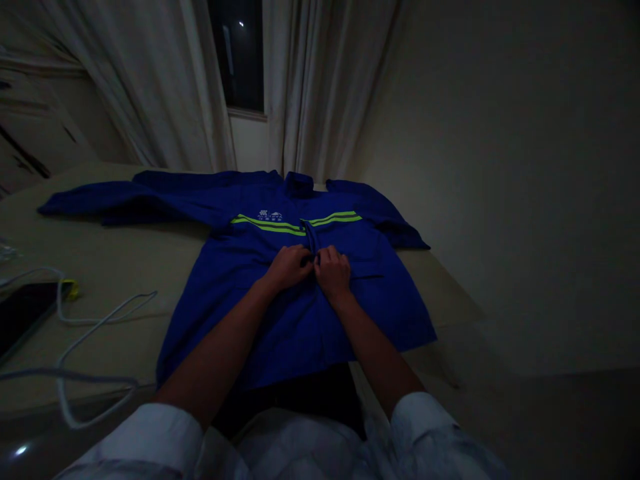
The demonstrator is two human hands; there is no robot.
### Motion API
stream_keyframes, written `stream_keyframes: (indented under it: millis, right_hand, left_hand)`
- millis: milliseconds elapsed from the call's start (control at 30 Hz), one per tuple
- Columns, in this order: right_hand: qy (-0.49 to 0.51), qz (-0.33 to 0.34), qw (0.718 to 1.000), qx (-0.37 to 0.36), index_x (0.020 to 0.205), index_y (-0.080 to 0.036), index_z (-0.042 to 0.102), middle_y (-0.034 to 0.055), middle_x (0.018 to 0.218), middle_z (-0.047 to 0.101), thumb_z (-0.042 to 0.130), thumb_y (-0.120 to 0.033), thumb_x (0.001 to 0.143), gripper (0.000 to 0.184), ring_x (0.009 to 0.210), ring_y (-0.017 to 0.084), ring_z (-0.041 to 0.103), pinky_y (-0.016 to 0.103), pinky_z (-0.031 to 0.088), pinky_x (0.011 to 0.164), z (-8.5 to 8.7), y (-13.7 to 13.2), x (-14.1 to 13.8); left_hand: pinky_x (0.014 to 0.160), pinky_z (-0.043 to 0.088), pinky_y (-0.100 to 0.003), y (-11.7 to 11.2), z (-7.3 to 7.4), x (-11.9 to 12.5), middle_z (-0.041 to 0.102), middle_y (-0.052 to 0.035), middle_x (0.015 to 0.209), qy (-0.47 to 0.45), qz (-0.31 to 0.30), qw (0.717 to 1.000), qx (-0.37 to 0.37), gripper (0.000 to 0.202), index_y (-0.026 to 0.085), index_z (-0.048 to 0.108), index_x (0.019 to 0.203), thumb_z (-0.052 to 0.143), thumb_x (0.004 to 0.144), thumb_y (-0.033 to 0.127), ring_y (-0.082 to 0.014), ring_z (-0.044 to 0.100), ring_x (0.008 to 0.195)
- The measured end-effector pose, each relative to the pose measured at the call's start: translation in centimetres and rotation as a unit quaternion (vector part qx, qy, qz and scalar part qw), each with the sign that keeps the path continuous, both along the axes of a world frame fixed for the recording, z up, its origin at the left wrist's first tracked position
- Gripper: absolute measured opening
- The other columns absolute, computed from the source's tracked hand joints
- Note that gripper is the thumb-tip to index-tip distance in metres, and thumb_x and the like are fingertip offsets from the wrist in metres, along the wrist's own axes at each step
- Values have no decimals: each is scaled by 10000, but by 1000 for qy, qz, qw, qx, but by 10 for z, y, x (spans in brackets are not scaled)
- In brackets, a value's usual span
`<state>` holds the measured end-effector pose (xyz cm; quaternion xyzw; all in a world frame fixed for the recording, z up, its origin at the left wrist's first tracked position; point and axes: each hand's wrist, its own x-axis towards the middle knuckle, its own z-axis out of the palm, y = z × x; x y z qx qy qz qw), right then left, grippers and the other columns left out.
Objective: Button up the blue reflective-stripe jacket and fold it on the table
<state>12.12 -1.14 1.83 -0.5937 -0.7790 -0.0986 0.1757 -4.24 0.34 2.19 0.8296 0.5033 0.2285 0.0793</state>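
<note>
A blue work jacket point(210, 320) lies spread front side up, its collar away from me and its sleeves out to both sides. Yellow-green stripes cross its chest, with a white logo above the left one. My left hand point(291, 265) and my right hand point(332, 270) meet at the front opening, just below the stripes. Both have their fingers curled and closed on the jacket's front edges. Whatever lies between the fingertips, such as a button, is too dark and small to make out.
The jacket rests on a pale table point(125, 260). On the left are a dark phone-like device point(27, 310), a white cable point(100, 322) and a small yellow item point(71, 289). Behind the table hang curtains point(160, 87) beside a dark window point(237, 60); a wall point(500, 167) stands right.
</note>
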Motion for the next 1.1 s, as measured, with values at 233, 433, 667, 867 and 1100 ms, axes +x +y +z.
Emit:
stream_keyframes:
  millis: [233,433,667,867,1100]
  right_hand:
    - [-18,-9,1000,19,1060,-187,640,125,1089,677,544,-236,1014,117,1009,251,596,359,383,865,-2,0,-1]
    - [-48,1,999,3,1036,-171,647,133,1064,675,540,-232,1001,128,1005,262,589,370,380,859,-3,-1,-3]
    - [-43,-36,998,-5,1078,-166,650,151,1105,660,501,-228,1026,170,1053,277,579,385,366,886,-2,-1,-5]
    - [-50,2,999,19,1039,-178,653,137,1074,673,525,-242,1008,147,1015,273,573,374,364,865,-4,3,-1]
    - [-79,36,996,8,1038,-156,661,158,1060,668,524,-213,997,154,1006,285,567,382,362,869,-5,1,-3]
  left_hand:
    - [844,472,-368,-2,2,-1,708,-83,996,24,0,1000,8,239,219,779,1060,578,949,284,-252,683,963]
    - [904,465,-418,-8,-2,0,666,-108,1182,44,29,998,23,248,223,746,1089,524,984,258,-278,653,1085]
    - [855,508,-320,-2,1,-1,689,-75,1109,-13,13,998,-56,306,237,775,1147,558,932,228,-229,679,988]
    - [794,499,-339,-2,-1,-5,685,-86,1087,13,11,999,-32,301,238,773,1143,528,969,256,-243,687,940]
    - [918,471,-416,-3,-10,1,715,-107,1200,17,38,999,-20,309,232,733,1160,534,937,154,-305,620,1123]
